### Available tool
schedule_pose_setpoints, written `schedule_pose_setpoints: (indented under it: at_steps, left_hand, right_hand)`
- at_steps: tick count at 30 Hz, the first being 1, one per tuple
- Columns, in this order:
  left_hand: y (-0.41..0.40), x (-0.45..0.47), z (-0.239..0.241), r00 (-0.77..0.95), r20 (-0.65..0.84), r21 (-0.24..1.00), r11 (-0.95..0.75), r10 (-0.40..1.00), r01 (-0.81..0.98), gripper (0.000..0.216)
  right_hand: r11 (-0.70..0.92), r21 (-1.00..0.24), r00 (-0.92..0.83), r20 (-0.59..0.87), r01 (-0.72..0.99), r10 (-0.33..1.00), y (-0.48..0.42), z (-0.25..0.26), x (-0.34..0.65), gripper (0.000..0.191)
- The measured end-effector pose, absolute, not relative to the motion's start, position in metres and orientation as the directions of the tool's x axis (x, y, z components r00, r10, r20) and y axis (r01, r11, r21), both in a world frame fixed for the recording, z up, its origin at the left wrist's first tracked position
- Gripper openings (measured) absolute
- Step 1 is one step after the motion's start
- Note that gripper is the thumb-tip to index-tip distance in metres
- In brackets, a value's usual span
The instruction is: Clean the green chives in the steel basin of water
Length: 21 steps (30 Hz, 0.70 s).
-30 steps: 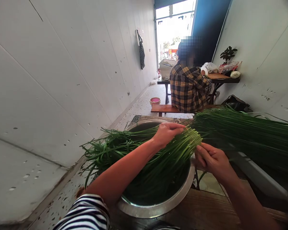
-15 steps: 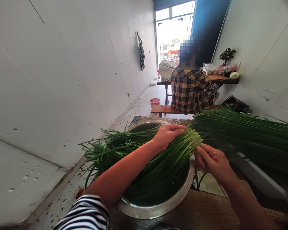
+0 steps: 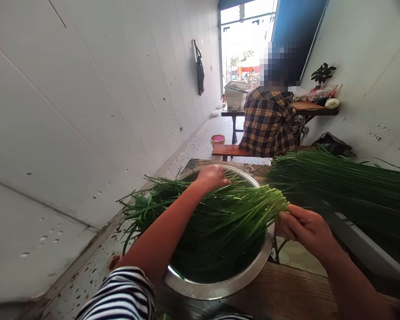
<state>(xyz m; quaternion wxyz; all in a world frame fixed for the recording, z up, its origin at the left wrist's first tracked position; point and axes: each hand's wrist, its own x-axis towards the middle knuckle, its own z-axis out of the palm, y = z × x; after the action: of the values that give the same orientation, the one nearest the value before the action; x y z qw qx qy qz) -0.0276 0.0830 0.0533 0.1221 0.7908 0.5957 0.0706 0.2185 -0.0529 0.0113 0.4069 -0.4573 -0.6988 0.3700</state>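
Note:
A bunch of garlic chives [image 3: 250, 206] lies across a round metal basin [image 3: 213, 291], its pale cut ends to the right and its long green leaves over the left rim. My right hand [image 3: 303, 226] is closed around the stem ends at the basin's right side. Above the far part of the basin, my left hand [image 3: 213, 178] has its fingers curled down among the leaves; what they hold, if anything, is hidden. The basin's inside is dark, with more leaves low in it.
To the right, a large heap of chives [image 3: 346, 186] rests on a light-coloured tray [image 3: 363, 242]. The basin stands on a wooden table [image 3: 286, 289]. Beyond it, a person in a plaid shirt [image 3: 268, 120] sits on a bench [image 3: 225, 150], back turned. A white wall [image 3: 86, 111] runs along the left.
My left hand has moved left from the pale stem ends, over the leaves, and its fingers have curled down. My right hand keeps hold of the bunch. The view has shifted slightly.

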Motion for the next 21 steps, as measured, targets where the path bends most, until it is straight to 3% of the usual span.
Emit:
schedule_pose_setpoints:
  at_steps: [3, 6, 11, 14, 21]
  left_hand:
    - [0.085, -0.024, 0.045, 0.260, -0.080, 0.199, -0.240, 0.962, 0.950, 0.016]
    - [0.081, -0.022, 0.049, 0.265, -0.095, 0.220, -0.240, 0.960, 0.946, 0.009]
    - [0.071, -0.023, 0.063, 0.289, 0.075, 0.547, -0.282, 0.954, 0.788, 0.018]
    - [0.064, -0.018, 0.066, 0.346, 0.091, 0.716, -0.303, 0.934, 0.629, 0.023]
    - [0.053, -0.007, 0.071, 0.464, 0.040, 0.910, -0.224, 0.885, 0.350, 0.035]
  right_hand:
    - [0.340, -0.877, -0.288, 0.247, 0.339, 0.925, -0.054, 0.014, 0.221, 0.042]
    - [0.305, -0.894, -0.266, 0.222, 0.328, 0.938, -0.054, 0.017, 0.218, 0.044]
    - [0.151, -0.942, -0.114, 0.122, 0.299, 0.986, -0.050, 0.018, 0.208, 0.044]
    - [0.130, -0.960, -0.092, 0.110, 0.249, 0.990, -0.046, 0.014, 0.205, 0.045]
    - [0.143, -0.957, -0.104, 0.120, 0.254, 0.987, -0.044, 0.007, 0.208, 0.043]
